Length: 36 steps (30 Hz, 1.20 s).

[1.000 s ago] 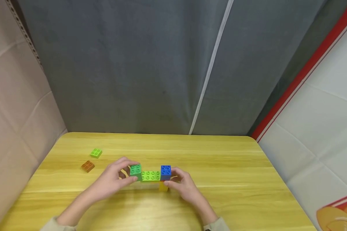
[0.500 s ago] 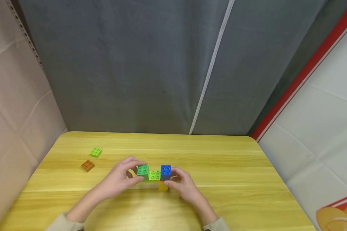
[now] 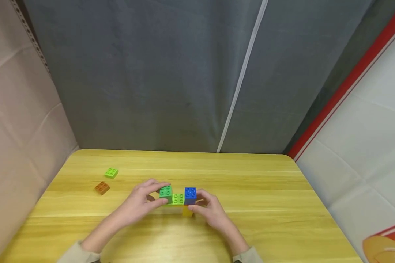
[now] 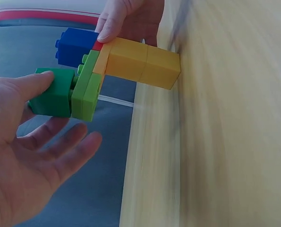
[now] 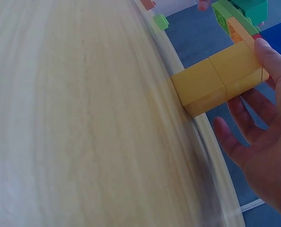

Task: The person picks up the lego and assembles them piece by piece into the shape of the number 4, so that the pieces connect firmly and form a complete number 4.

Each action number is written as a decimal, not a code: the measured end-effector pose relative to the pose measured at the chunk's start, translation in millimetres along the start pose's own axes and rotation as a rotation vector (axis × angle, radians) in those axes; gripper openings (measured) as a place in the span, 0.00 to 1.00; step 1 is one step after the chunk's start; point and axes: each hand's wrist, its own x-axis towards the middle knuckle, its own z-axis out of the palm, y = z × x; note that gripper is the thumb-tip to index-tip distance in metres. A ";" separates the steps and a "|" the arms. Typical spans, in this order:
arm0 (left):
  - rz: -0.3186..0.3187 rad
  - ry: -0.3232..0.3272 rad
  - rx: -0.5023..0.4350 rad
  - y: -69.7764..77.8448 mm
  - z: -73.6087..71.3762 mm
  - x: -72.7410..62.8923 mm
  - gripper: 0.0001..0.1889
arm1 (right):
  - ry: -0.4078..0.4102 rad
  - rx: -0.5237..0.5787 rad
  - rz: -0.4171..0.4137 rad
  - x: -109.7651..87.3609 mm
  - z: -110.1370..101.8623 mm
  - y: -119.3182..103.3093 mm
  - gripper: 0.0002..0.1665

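Over the wooden table (image 3: 266, 190), blue-topped yellow tower (image 4: 131, 59) pinched by right grip (image 3: 212, 211), studded green block (image 3: 166, 194) by left grip (image 3: 139, 203).

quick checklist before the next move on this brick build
1. Green brick held: ok, the left hand pinches it.
2. Green brick seated: not ok, studs show between it and the long lime piece.
3. Right hand bracing: ok, thumb at the red piece.
4. Yellow bricks upright on the table: ok.
5. Support under the lime end: not ok, it overhangs.
6. Grip firmness: cannot tell.
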 end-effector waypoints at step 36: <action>-0.171 0.159 -0.354 6.6 21.1 -4.8 0.16 | -0.007 0.003 -0.014 -1.4 3.2 0.9 0.20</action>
